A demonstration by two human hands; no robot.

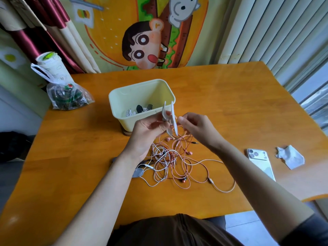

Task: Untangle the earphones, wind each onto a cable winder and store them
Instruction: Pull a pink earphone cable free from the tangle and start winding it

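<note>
Head view: your left hand (147, 128) is raised above the table, its fingers curled round a pale cable winder (167, 115) whose two thin, flat flaps stand upright and a little apart. Your right hand (197, 128) sits just beside it, thumb and forefinger pinched on a pink cable (179, 124) that meets the winder and trails down to the heap below. That heap, the tangle of earphones (172, 162), lies on the table under your hands: thin glossy cords in pink, white and dark red, looped over one another, with small rounded pink buds and a straight metal plug at its far edge. A flat grey winder (138, 172) lies at the left edge of the tangle, partly under your left forearm. Behind your hands stands a cream plastic bin (142, 93), rectangular with rounded corners and smooth walls, holding white earphones and dark pieces at the bottom. To your right a white phone (260, 162) lies face down, and near it a crumpled grey cloth (291, 157). Far left are a knotted clear plastic bag (69, 96) of dark items and a lidded paper cup (51, 64). The table (230, 96) is orange-toned wood, glossy, with rounded corners. Behind it hangs a cartoon-print fabric (142, 41), with satin maroon curtains (35, 36) on the left and pale vertical blinds (266, 32) on the right.
</note>
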